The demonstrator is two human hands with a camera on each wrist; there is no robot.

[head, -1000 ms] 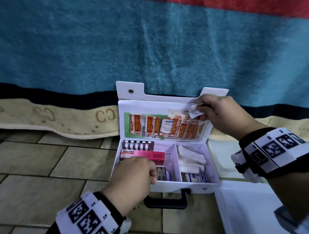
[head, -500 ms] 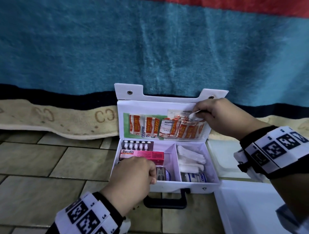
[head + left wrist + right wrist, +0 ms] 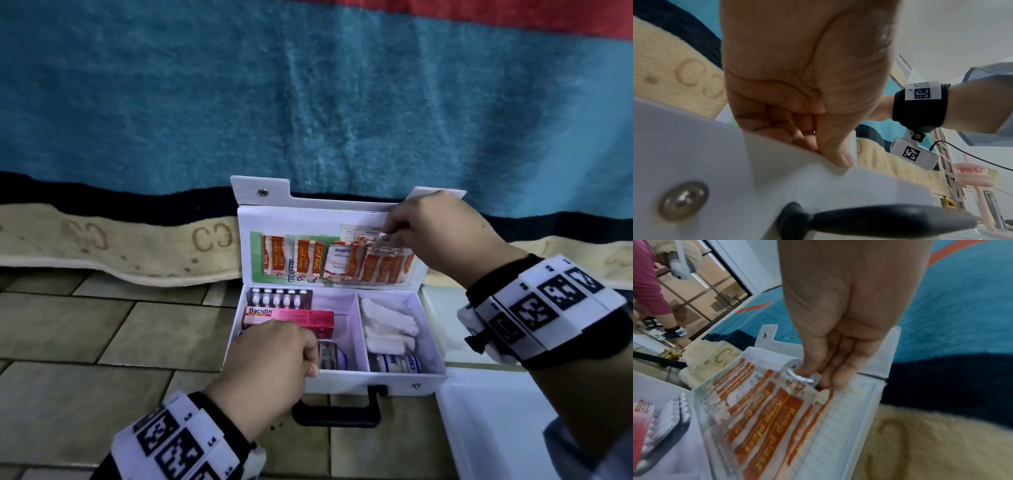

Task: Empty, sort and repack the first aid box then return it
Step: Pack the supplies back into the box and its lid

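The white first aid box (image 3: 359, 380) stands open on the tiled floor, its lid (image 3: 308, 219) upright. The lid's clear pocket holds orange plasters (image 3: 274, 255) and an alcohol pad (image 3: 337, 260). My right hand (image 3: 388, 236) pinches a small pale packet (image 3: 797, 374) at the pocket's mouth, above the plasters (image 3: 766, 415). My left hand (image 3: 313, 359) grips the box's front wall (image 3: 715, 154), thumb outside, fingers inside. Inside lie a pink Bacidin carton (image 3: 291, 317), a blister pack (image 3: 279, 298), white gauze (image 3: 387, 325) and a bandage roll (image 3: 397, 363).
A black handle (image 3: 337, 414) sticks out from the box's front. A white tray-like panel (image 3: 496, 428) lies on the floor to the right. A blue blanket (image 3: 308, 102) with a beige hem (image 3: 102, 246) hangs behind. Another person (image 3: 647, 280) is far off.
My right hand has come down from the lid's top edge to the pocket mouth, carrying the small packet. The left hand has kept its hold on the front wall.
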